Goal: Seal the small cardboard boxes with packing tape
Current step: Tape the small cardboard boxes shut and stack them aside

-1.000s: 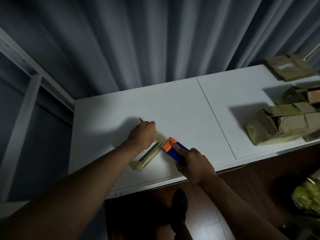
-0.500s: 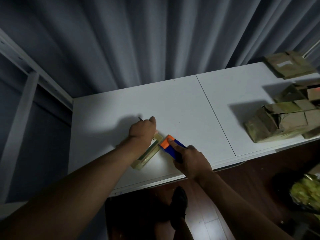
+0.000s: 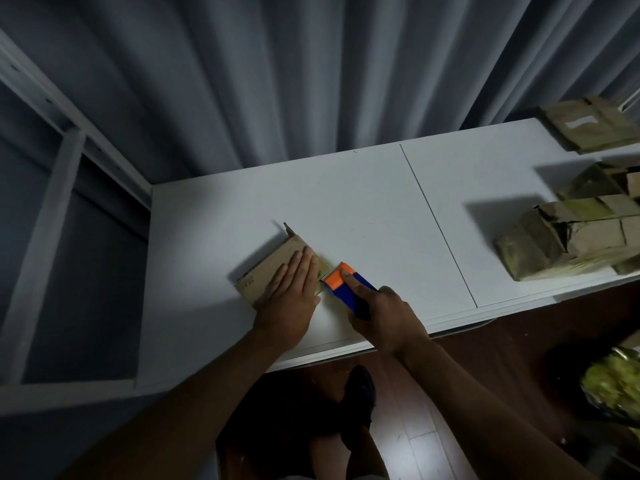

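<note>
A small flat cardboard box [image 3: 273, 261] lies on the white table [image 3: 363, 209] near its front edge. My left hand [image 3: 292, 289] presses flat on the box's near end with straight fingers. My right hand [image 3: 384, 313] grips the blue handle of a tape dispenser [image 3: 346, 282], forefinger laid along its orange head. The dispenser's toothed edge touches the box's right side, beside my left fingertips. A short flap sticks up at the box's far corner.
A stack of cardboard boxes [image 3: 568, 237] sits at the table's right end, with another box [image 3: 588, 126] farther back. Grey curtains hang behind the table. A white frame [image 3: 52, 188] stands to the left. A bag of greenish material [image 3: 613, 382] lies on the floor at right.
The box now lies flat where it stood on its edge before. My left hand went from gripping its top to pressing flat on it. The dispenser stays against the box's right side.
</note>
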